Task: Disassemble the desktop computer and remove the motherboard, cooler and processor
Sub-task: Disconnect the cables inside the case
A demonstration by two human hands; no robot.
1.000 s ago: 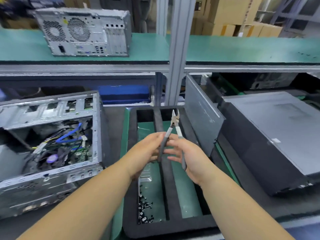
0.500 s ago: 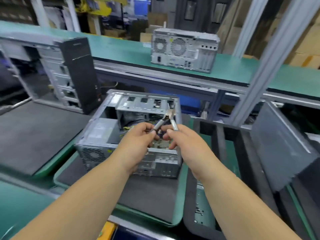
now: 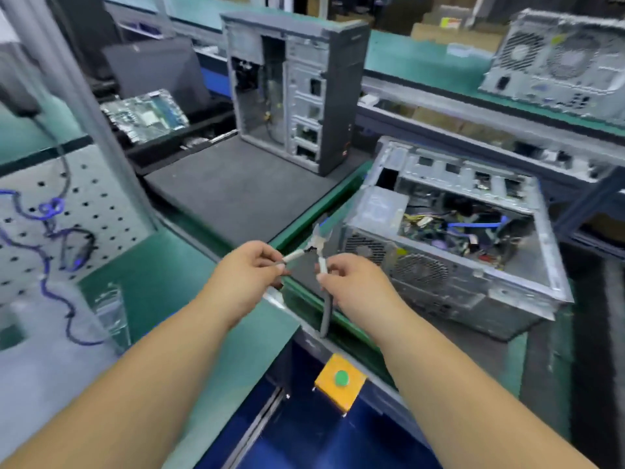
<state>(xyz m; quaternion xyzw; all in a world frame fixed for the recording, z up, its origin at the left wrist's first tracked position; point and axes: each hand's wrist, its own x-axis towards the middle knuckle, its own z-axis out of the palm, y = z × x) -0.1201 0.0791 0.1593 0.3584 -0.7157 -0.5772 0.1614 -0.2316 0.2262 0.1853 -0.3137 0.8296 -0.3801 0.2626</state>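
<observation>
I hold a pair of cutting pliers (image 3: 318, 245) in front of me, handles spread apart. My left hand (image 3: 248, 274) grips the left handle and my right hand (image 3: 355, 286) pinches the right handle, whose dark end hangs down. To the right an open desktop case (image 3: 449, 245) lies on its side on a dark mat, with cables and its board visible inside and the power supply at its near left corner. A bare motherboard (image 3: 145, 115) lies on a tray at the far left.
An emptied tower case (image 3: 294, 86) stands upright on a dark mat (image 3: 236, 194) behind the pliers. Another closed case (image 3: 558, 62) sits on the green shelf at far right. A pegboard with a blue cable (image 3: 50, 231) is at left. A yellow box with a green button (image 3: 341, 380) sits below.
My view has swung left, away from the screw tray. The open case now lies to the right of my hands, and the plier handles have spread wider apart.
</observation>
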